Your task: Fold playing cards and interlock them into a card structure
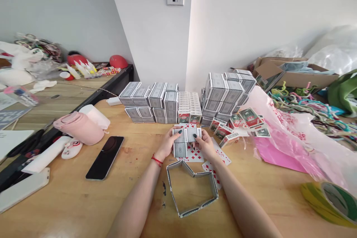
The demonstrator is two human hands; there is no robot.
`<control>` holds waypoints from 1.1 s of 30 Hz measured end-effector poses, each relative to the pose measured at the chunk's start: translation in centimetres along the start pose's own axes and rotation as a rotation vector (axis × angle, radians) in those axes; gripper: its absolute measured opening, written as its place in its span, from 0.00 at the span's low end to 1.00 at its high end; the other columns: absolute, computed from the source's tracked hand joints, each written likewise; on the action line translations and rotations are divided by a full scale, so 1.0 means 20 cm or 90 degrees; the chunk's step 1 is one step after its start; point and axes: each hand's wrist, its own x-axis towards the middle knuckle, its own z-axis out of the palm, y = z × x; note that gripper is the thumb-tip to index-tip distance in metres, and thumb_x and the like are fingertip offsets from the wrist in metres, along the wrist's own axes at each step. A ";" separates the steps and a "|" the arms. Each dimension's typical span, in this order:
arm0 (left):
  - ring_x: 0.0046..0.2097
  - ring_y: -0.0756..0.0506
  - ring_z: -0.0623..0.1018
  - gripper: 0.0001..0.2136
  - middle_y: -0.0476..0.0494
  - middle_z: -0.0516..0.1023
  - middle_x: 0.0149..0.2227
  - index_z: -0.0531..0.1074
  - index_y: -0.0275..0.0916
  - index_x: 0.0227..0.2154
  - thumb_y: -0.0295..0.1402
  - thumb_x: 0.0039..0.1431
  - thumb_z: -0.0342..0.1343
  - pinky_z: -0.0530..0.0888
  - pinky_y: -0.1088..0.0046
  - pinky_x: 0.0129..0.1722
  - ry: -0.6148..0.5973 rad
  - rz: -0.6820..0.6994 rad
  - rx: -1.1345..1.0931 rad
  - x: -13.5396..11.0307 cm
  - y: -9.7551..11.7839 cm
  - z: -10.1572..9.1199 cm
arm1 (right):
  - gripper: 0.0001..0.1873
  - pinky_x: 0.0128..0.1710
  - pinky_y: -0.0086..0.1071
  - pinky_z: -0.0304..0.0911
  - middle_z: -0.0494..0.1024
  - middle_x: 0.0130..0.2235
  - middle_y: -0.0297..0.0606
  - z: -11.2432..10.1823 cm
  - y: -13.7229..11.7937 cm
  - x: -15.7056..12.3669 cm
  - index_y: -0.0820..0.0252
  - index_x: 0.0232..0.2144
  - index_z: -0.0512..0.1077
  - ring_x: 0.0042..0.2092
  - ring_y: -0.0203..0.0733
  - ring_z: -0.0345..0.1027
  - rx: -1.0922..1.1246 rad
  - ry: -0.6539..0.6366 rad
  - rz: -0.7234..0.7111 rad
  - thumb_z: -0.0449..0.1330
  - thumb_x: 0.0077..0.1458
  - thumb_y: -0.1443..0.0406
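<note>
Between my two hands is a piece made of joined playing cards with grey patterned backs. My left hand, a red string bracelet at its wrist, is closed on the left side, thumb on top. My right hand pinches the right side with its thumb pressed on the cards. Face-up playing cards with red diamonds lie under and beside the piece. Nearer to me, a frame of folded cards stands on the table, bent into a closed outline with a notch at the far side. My fingers underneath are hidden.
Stacked grey card blocks line the wall, with a taller stack to the right. Red-and-green card boxes lie beside pink plastic. A phone and pink pouch are left; yellow tape is right.
</note>
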 end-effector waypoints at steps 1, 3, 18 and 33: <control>0.37 0.45 0.74 0.19 0.44 0.74 0.37 0.67 0.38 0.41 0.43 0.47 0.56 0.69 0.69 0.36 -0.009 -0.010 -0.042 0.00 0.01 0.00 | 0.15 0.19 0.27 0.57 0.67 0.23 0.27 -0.01 0.00 0.00 0.54 0.34 0.58 0.20 0.32 0.61 0.032 0.013 -0.004 0.58 0.47 0.57; 0.38 0.43 0.74 0.23 0.40 0.75 0.38 0.69 0.36 0.41 0.49 0.48 0.52 0.69 0.67 0.37 -0.025 -0.034 -0.105 0.01 0.03 -0.01 | 0.13 0.23 0.29 0.61 0.68 0.26 0.30 -0.03 -0.02 0.00 0.54 0.32 0.60 0.25 0.34 0.65 0.086 0.035 -0.010 0.60 0.45 0.59; 0.38 0.45 0.76 0.23 0.41 0.75 0.42 0.67 0.40 0.45 0.32 0.42 0.60 0.70 0.73 0.33 -0.096 -0.138 -0.098 -0.02 0.05 -0.04 | 0.13 0.28 0.32 0.62 0.73 0.39 0.36 -0.03 -0.07 -0.02 0.54 0.32 0.68 0.35 0.42 0.68 0.054 0.050 -0.007 0.61 0.39 0.63; 0.44 0.40 0.75 0.18 0.39 0.77 0.40 0.71 0.37 0.40 0.37 0.43 0.59 0.70 0.63 0.42 -0.002 -0.052 -0.079 -0.01 0.00 0.01 | 0.18 0.29 0.34 0.65 0.74 0.34 0.37 -0.04 0.04 0.01 0.57 0.36 0.68 0.34 0.43 0.68 -0.097 0.014 0.004 0.57 0.46 0.52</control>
